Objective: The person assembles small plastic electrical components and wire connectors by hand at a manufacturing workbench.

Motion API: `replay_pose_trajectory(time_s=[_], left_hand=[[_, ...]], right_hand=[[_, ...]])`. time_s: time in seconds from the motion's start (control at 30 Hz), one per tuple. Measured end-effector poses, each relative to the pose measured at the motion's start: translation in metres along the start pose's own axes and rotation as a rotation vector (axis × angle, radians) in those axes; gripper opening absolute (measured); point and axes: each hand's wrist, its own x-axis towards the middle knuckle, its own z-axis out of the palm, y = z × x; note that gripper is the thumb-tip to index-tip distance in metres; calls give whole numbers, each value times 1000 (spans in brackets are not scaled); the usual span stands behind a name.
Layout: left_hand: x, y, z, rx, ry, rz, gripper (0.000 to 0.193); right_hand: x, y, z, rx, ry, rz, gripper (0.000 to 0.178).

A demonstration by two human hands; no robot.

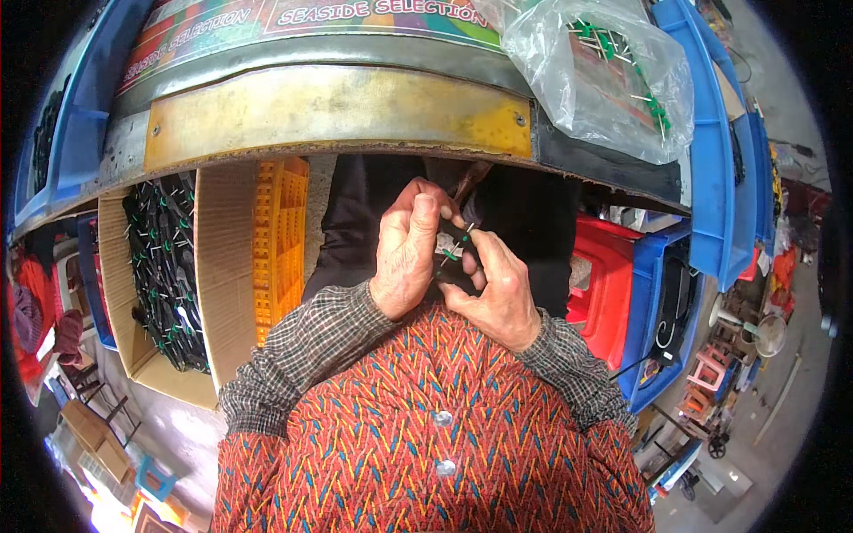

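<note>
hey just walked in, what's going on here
A person is holding a small black piece with green-and-metal pins in it, left hand and right hand both on it, just in front of a workbench. An open cardboard box to their left holds many similar black pieces. A clear plastic bag with green-and-metal pins lies on the bench, toward the right.

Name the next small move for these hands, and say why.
Probably turn the black-and-green piece slightly with the right hand while the left hand steadies it: both hands are at it, silver pins jut out, and part of it is hidden.
</note>
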Motion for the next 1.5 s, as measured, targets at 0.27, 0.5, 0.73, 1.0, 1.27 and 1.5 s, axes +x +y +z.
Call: replay_pose_trajectory(time_s=[0.27, 0.5, 0.73, 1.0, 1.27, 1.5], left_hand=[[5, -9, -11, 45, -78, 110, 45], [-2, 18, -12, -10, -86, -46, 61], [-19, 13, -18, 84, -37, -33, 20], [-20, 24, -13, 100, -39, -47, 19], [-20, 24, -14, 46, -64, -39, 19], [-19, 25, -13, 62, -94, -8, 17]], right_hand=[[-3, 0, 6, 70, -19, 32, 39], [4, -10, -5, 222, 10, 334, 34], [4, -8, -12, 481, -57, 352, 16], [6, -15, -18, 631, -99, 384, 20], [2, -16, -12, 589, -55, 339, 18], [2, -17, -14, 642, -55, 388, 17]])
